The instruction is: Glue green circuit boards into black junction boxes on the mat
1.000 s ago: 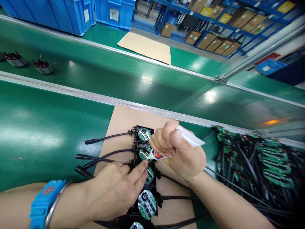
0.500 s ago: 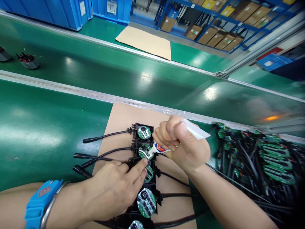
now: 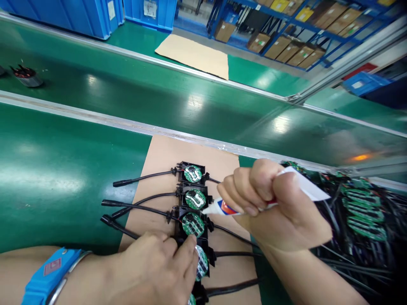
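Observation:
My right hand [image 3: 270, 203] is closed around a white glue tube [image 3: 227, 207] with a red and blue label. Its nozzle points left, near the right edge of a round green circuit board [image 3: 193, 224]. My left hand [image 3: 162, 267] lies palm down with fingers stretched out, the index fingertip at that board's lower edge; its thumb is hidden. Two boards farther up, the upper board [image 3: 192, 173] and the lower board [image 3: 195, 199], carry white glue lines. No white line shows on the third. Each board sits in a black housing with cables. Another board [image 3: 202, 263] is partly covered by my left hand.
Brown cardboard [image 3: 168, 148] lies under the row on the green bench [image 3: 63, 169]. At the right is a heap of boards and black cables [image 3: 362, 220]. Behind a metal rail, a wound motor part [image 3: 27, 77] stands on a green surface. Blue bins [image 3: 149, 17] are farther back.
The glue tube has lifted off the second board and moved right and slightly down with my right hand. My left hand has slid down, uncovering the third board. The motor part has shifted left.

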`<action>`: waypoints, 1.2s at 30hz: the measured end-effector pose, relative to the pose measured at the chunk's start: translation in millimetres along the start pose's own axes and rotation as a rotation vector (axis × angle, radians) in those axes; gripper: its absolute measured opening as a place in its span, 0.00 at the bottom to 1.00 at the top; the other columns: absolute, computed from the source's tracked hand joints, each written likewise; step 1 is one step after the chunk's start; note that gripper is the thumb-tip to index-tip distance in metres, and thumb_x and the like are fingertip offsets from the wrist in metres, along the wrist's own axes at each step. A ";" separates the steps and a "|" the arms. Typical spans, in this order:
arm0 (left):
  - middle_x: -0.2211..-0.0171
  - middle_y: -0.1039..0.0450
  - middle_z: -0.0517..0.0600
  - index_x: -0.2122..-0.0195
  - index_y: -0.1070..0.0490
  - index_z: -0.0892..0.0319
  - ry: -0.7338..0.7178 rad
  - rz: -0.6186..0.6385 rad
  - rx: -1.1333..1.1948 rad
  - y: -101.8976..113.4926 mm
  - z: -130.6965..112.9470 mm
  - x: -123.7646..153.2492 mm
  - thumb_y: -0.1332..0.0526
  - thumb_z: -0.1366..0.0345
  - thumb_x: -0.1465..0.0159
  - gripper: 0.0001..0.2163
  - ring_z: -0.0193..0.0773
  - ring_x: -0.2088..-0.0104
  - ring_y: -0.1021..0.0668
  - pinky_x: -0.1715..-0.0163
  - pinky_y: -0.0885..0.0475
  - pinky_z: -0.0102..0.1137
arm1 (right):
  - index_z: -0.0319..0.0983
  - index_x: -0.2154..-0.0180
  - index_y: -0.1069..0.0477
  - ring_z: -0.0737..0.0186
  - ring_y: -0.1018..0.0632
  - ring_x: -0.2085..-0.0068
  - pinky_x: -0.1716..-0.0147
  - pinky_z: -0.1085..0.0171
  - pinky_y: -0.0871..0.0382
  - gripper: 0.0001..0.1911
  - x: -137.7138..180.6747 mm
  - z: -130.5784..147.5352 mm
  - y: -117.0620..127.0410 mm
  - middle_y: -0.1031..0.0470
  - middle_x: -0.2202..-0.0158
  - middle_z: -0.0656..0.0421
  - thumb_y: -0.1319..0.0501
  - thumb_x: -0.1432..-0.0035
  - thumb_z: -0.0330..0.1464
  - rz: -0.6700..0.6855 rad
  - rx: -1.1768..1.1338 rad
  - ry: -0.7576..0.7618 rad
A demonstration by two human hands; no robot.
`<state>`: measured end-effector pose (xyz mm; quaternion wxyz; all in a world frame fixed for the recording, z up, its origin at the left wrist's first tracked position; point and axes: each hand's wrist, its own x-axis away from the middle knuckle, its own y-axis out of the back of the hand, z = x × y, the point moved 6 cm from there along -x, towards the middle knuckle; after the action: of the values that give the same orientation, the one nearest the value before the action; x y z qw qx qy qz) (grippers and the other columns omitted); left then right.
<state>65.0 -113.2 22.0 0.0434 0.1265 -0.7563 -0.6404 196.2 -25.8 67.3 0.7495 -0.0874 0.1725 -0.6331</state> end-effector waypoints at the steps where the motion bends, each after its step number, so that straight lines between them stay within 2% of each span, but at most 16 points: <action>1: 0.47 0.28 0.62 0.48 0.29 0.67 0.003 -0.010 -0.003 1.5 -3.2 0.9 0.48 0.71 0.35 0.16 0.43 0.70 0.20 0.80 0.28 0.33 | 0.40 0.78 0.44 0.72 0.49 0.84 0.83 0.67 0.52 0.21 4.4 -2.5 -4.0 0.52 0.83 0.67 0.46 0.36 0.43 0.004 -0.024 -0.020; 4: 0.49 0.27 0.62 0.50 0.28 0.68 0.011 -0.023 -0.012 3.8 -7.4 1.9 0.49 0.71 0.34 0.15 0.42 0.71 0.21 0.82 0.29 0.32 | 0.40 0.78 0.46 0.72 0.50 0.84 0.83 0.67 0.53 0.21 13.0 -18.9 -15.3 0.52 0.83 0.67 0.47 0.36 0.43 0.026 -0.078 -0.068; 10: 0.49 0.27 0.62 0.49 0.28 0.68 0.021 -0.027 0.011 2.0 -4.6 1.2 0.48 0.68 0.34 0.16 0.44 0.70 0.20 0.83 0.28 0.33 | 0.40 0.77 0.45 0.72 0.49 0.83 0.83 0.68 0.54 0.20 12.9 -42.5 -22.7 0.52 0.83 0.67 0.45 0.37 0.42 0.031 -0.083 -0.042; 15: 0.49 0.27 0.63 0.49 0.28 0.68 0.016 -0.048 -0.010 -0.7 -5.6 2.2 0.49 0.70 0.34 0.16 0.45 0.69 0.20 0.81 0.26 0.34 | 0.40 0.77 0.44 0.72 0.49 0.83 0.83 0.68 0.54 0.19 14.5 -37.0 -21.9 0.52 0.83 0.67 0.46 0.37 0.41 0.046 -0.040 -0.059; 23: 0.48 0.29 0.66 0.48 0.30 0.70 -0.025 -0.015 -0.024 -6.6 -7.3 2.0 0.52 0.71 0.33 0.17 0.45 0.70 0.20 0.79 0.25 0.35 | 0.40 0.78 0.46 0.71 0.48 0.82 0.82 0.66 0.54 0.21 31.7 -25.1 -16.1 0.52 0.82 0.67 0.47 0.36 0.43 0.031 0.039 -0.106; 26: 0.46 0.31 0.67 0.46 0.31 0.71 -0.036 0.026 -0.025 -8.2 -7.9 3.3 0.50 0.71 0.34 0.18 0.43 0.72 0.21 0.80 0.26 0.34 | 0.40 0.78 0.46 0.71 0.48 0.82 0.82 0.66 0.54 0.21 32.4 -22.9 -11.6 0.53 0.82 0.67 0.46 0.37 0.43 0.019 0.042 -0.110; 30: 0.45 0.31 0.65 0.45 0.33 0.69 -0.034 0.047 -0.034 -5.9 -6.9 5.7 0.47 0.71 0.35 0.18 0.42 0.68 0.21 0.76 0.26 0.32 | 0.39 0.78 0.44 0.72 0.48 0.82 0.83 0.66 0.54 0.20 27.6 -21.7 -3.6 0.52 0.83 0.66 0.44 0.38 0.40 -0.007 0.009 -0.096; 32: 0.46 0.30 0.64 0.45 0.33 0.69 -0.032 0.024 -0.043 -4.5 -6.9 6.1 0.46 0.71 0.35 0.17 0.42 0.67 0.21 0.76 0.26 0.32 | 0.39 0.78 0.43 0.72 0.47 0.82 0.83 0.66 0.54 0.20 25.2 -22.7 -2.3 0.51 0.83 0.67 0.44 0.38 0.40 -0.003 -0.006 -0.085; 36: 0.49 0.27 0.63 0.49 0.29 0.69 0.007 -0.078 -0.036 -3.2 -6.4 5.0 0.47 0.70 0.35 0.15 0.41 0.73 0.22 0.81 0.29 0.32 | 0.39 0.78 0.43 0.72 0.48 0.82 0.83 0.67 0.54 0.19 21.1 -26.0 -4.0 0.51 0.83 0.67 0.44 0.37 0.40 0.002 -0.048 -0.044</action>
<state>62.1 -121.1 19.5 0.0233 0.1574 -0.7390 -0.6546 185.9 -44.9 41.6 0.7515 -0.1191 0.1713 -0.6259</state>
